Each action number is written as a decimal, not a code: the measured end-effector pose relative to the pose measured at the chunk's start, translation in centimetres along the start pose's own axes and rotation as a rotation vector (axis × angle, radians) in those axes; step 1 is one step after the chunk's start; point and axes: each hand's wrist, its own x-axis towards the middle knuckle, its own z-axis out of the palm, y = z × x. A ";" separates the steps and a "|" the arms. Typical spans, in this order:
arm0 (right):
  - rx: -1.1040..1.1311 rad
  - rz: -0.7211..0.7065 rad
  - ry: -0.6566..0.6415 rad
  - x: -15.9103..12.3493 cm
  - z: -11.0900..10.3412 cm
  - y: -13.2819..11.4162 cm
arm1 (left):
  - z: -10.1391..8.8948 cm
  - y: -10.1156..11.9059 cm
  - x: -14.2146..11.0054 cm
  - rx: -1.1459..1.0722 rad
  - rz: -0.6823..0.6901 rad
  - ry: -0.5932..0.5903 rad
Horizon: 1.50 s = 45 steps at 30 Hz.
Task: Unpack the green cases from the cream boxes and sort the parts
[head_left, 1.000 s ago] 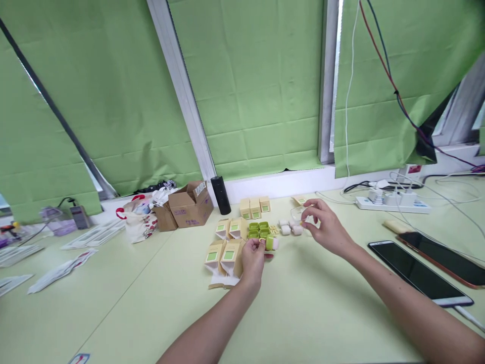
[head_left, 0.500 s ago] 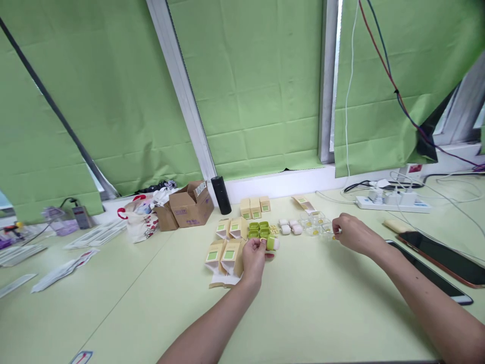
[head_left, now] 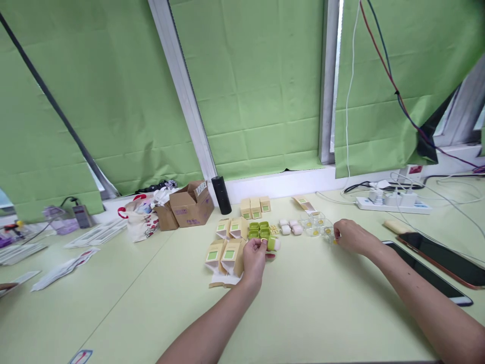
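Note:
My left hand is closed around a small green-and-white container, held just above the table. Beside it stand open kraft boxes with green windows. Behind the held container sit several small green cups, small yellow pieces and rounded white and pale pink pieces. My right hand pinches a clear plastic piece with a yellow spot, at the edge of a group of similar clear plastic pieces. Its fingertips are partly hidden.
Closed kraft boxes, a black cylinder and a cardboard box stand at the back. To the right lie two dark-screened devices and a white power strip with cables. Another person's hand shows at the left edge.
My right hand has shifted slightly right. My left hand stays nearly in place with the green-and-white container. Another person's hand has appeared at the far left, on a white strip.

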 end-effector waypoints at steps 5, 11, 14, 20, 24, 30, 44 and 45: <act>-0.002 0.009 0.011 0.2 0.2 0.2 | 0.1 0.1 0.0 -0.002 -0.009 0.001; -0.015 0.011 0.021 0.0 0.3 0.2 | 0.0 -0.1 0.0 -0.005 -0.012 0.010; -0.022 0.018 0.053 -0.4 -0.3 0.0 | -0.1 -0.1 0.0 -0.004 -0.021 0.002; 0.044 -0.050 0.347 -1.7 -2.0 -3.7 | 0.1 0.3 -0.2 -0.089 -0.085 -0.036; 0.199 -0.338 0.521 -2.5 -1.5 -8.0 | 0.3 0.7 -0.1 -0.201 -0.175 -0.047; 0.361 -0.719 0.493 -2.7 0.6 -13.0 | 0.3 1.0 0.3 -0.274 -0.220 -0.063; 0.920 -0.680 0.287 -2.7 4.3 -13.5 | 0.3 1.2 -0.2 -0.213 -0.172 -0.153; 1.003 -0.630 0.238 -2.7 4.3 -13.6 | 0.2 1.2 -0.2 -0.202 -0.162 -0.150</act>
